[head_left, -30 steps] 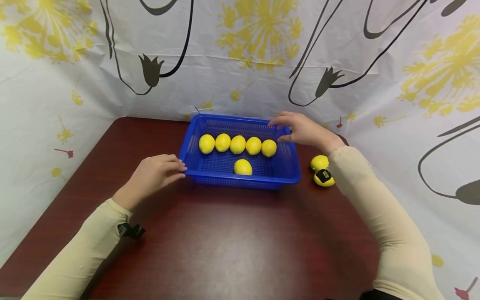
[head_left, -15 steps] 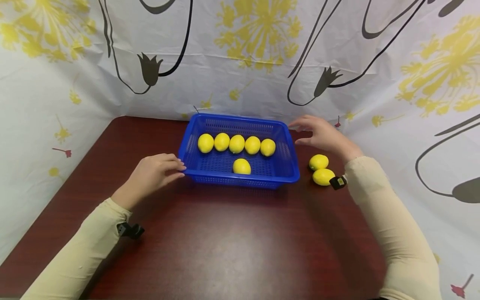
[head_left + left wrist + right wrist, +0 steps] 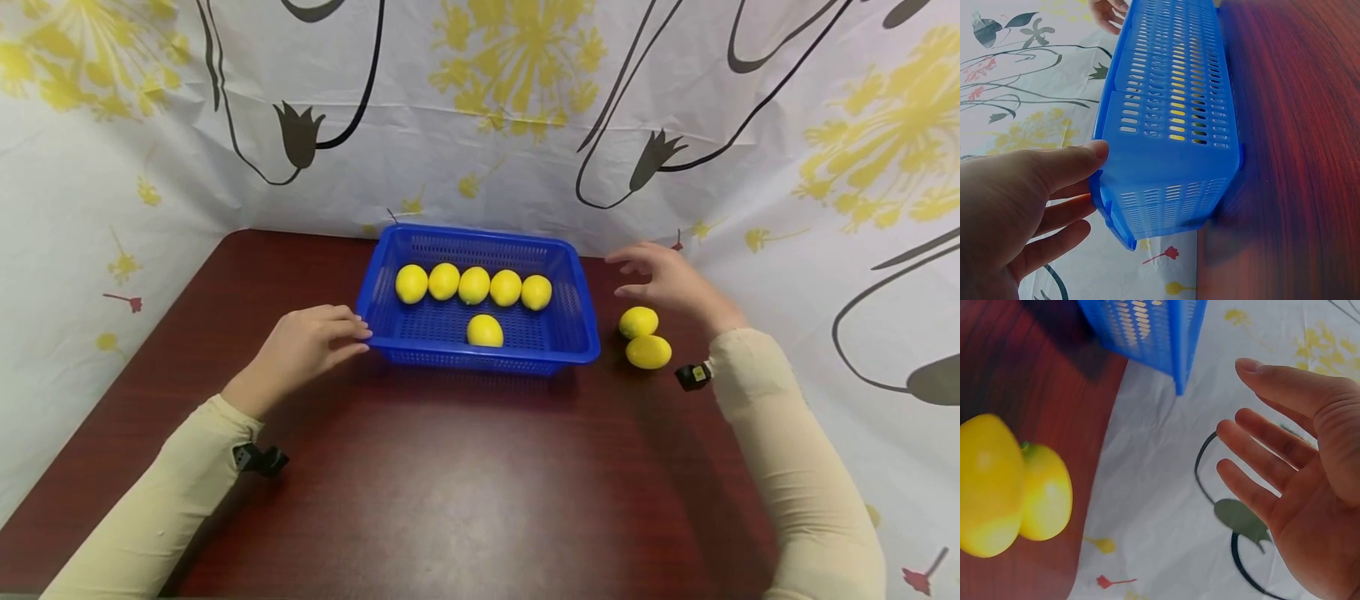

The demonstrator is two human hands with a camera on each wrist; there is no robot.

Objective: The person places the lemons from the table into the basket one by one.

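Note:
A blue plastic basket (image 3: 487, 354) with slotted walls stands toward the back of the table. Inside, several lemons (image 3: 474, 286) form a row along the far side, and a single lemon (image 3: 485, 331) lies near the front wall. My left hand (image 3: 303, 350) pinches the basket's rim at the front left corner; the left wrist view shows the thumb on the near side of the rim and fingers behind it. Holding nothing, my right hand (image 3: 671, 283) hovers right of the basket with relaxed fingers. Just below it, two lemons, one farther back (image 3: 638, 322) and one nearer (image 3: 648, 352), lie together on the table.
The dark red-brown table (image 3: 450, 483) extends in front of the basket. Behind it and at both sides hangs a white patterned cloth (image 3: 465, 83), close to the basket's back wall. Each sleeve carries a small black wrist camera (image 3: 258, 459).
My right hand has moved from over the basket's right end out to the right, uncovering the two loose lemons. My left hand and the basket stay in place.

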